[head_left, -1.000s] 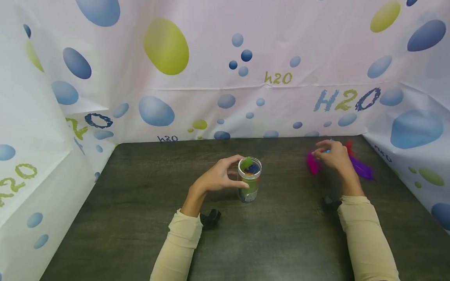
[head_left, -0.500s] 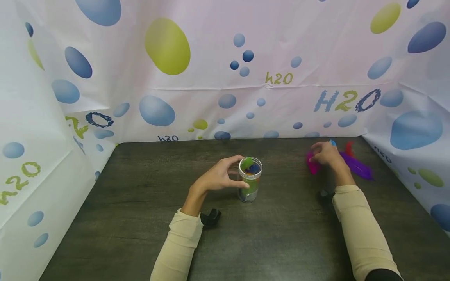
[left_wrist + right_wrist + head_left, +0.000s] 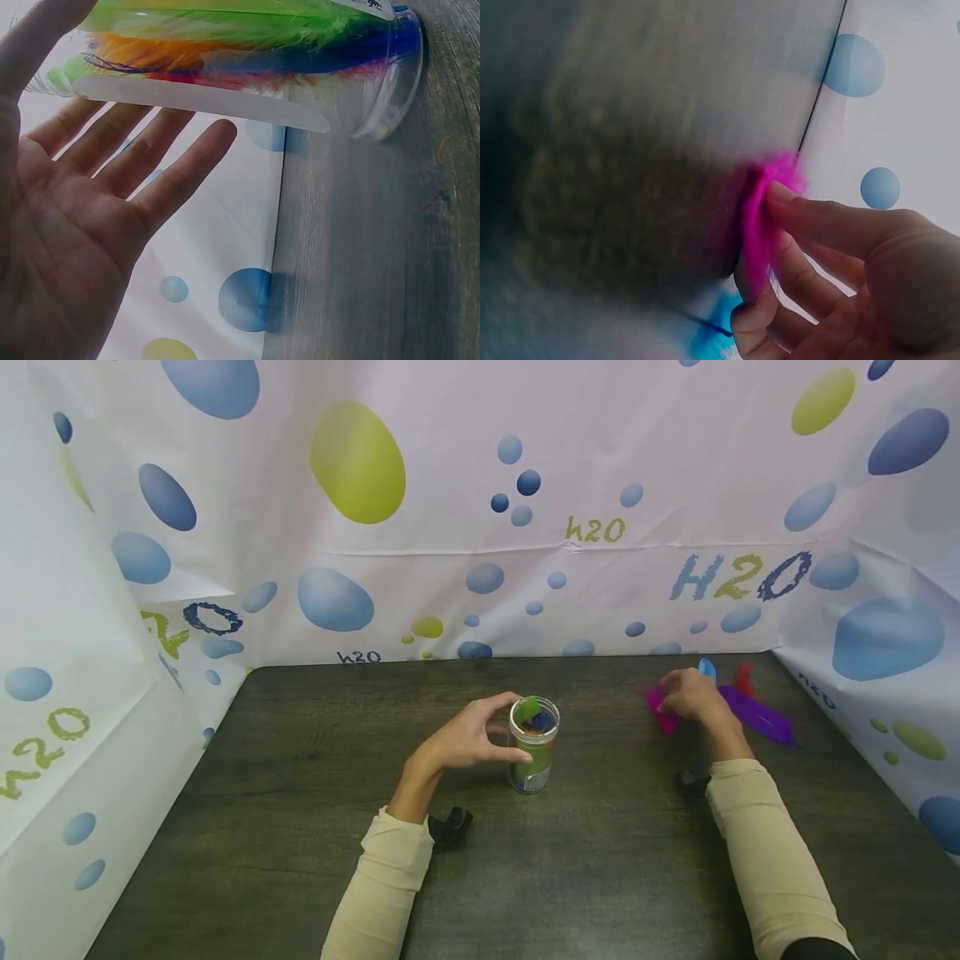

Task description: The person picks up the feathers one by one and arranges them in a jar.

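Pink feather pinched in its fingers, the right hand should grip lightly to avoid crushing it; the left hand holds the jar between fingers and thumb.

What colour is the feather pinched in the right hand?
The feather is bright magenta pink; it shows best in the right wrist view.
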Available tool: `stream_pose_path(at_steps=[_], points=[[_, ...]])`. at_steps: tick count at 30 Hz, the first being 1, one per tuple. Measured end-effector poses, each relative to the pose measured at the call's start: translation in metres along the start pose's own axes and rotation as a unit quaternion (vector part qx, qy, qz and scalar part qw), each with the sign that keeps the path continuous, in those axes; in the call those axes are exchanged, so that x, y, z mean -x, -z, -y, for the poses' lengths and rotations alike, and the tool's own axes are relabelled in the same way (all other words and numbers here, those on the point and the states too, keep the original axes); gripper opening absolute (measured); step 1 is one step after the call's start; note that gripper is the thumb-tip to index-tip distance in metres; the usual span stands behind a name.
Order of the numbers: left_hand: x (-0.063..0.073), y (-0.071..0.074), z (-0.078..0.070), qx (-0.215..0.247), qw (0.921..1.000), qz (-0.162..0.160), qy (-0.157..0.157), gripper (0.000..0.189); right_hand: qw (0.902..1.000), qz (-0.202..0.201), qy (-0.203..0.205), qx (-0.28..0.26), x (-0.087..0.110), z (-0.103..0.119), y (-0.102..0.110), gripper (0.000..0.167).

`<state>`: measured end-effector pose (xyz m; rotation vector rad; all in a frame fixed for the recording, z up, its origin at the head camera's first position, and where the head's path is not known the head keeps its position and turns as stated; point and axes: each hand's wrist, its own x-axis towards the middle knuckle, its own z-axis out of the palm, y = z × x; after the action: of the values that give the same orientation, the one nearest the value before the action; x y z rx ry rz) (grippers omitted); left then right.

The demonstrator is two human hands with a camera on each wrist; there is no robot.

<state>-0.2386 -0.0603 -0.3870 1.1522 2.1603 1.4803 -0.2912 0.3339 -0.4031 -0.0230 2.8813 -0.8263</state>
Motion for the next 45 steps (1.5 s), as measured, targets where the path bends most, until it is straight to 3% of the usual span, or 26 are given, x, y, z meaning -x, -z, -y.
stream_pose_path(at_steps=[12, 19, 27, 39, 45], points=[[0.001, 0.000, -0.001, -0.005, 1.0000, -0.001, -0.003, 0.063, 0.9995, 0.015, -0.001, -0.026, -0.001, -0.004, 0.001, 0.045], [0.000, 0.000, 0.000, -0.006, 1.0000, -0.003, 0.001, 0.063, 0.9982, -0.026, 0.018, -0.052, 0.008, 0.000, 0.001, 0.039], [0.000, 0.000, 0.002, -0.004, 0.9999, 0.001, -0.009, 0.062, 0.9913, -0.073, 0.040, -0.102, 0.020, 0.016, 0.003, 0.042], [0.000, 0.000, 0.001, -0.002, 1.0000, 0.000, -0.002, 0.063, 0.9844, -0.076, 0.034, -0.155, 0.030, 0.029, 0.008, 0.045], [-0.001, 0.000, 0.001, -0.001, 1.0000, 0.000, -0.001, 0.064, 0.9733, -0.079, 0.033, -0.213, 0.033, 0.034, 0.007, 0.044]])
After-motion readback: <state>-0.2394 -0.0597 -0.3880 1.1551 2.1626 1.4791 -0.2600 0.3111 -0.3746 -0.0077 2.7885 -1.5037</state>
